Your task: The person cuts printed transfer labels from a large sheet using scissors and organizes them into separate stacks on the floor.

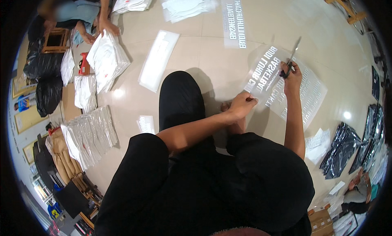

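My left hand (244, 104) pinches the lower left edge of a clear transfer film sheet (260, 73) that bears white lettering. In my right hand (292, 78) is a pair of scissors (294, 50), its blades pointing up and away from me beside the sheet's right side. Whether the blades are apart cannot be told. Beneath and to the right, a larger clear sheet with white lettering (315, 85) lies on the floor. My bare foot shows partly behind my left hand.
Lettered film (226, 24) and a white-backed strip (159, 61) lie ahead on the tiled floor. Bagged white garments (88, 138) lie at left, near another person handling a white bagged garment (108, 61). Dark bagged garments (340, 150) lie at right; another person sits beyond.
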